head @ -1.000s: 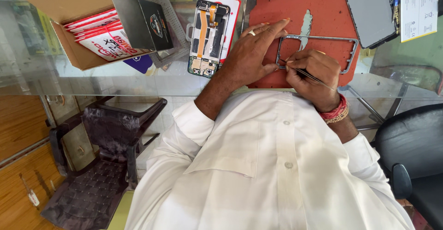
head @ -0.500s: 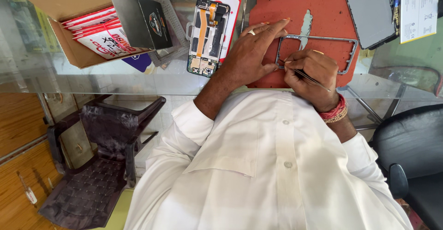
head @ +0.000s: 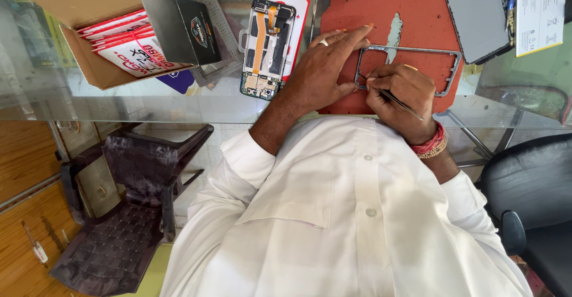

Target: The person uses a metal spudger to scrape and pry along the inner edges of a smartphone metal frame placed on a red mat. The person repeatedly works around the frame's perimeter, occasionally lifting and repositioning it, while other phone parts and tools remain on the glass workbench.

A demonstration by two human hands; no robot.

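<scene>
Under both hands' fingers, phone frame on red mat.

Glass tabletop on a metal frame, daylit. Beneath its near edge, 1 dark woven chair on pale tiled floor; wood panelling at left; black office chair at right.

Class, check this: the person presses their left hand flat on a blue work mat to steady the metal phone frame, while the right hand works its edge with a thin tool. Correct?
Not quite. The head view shows the work mat is red-brown, not blue. The rest holds: the left hand steadies the phone frame while the right hand applies a thin tool.
</scene>
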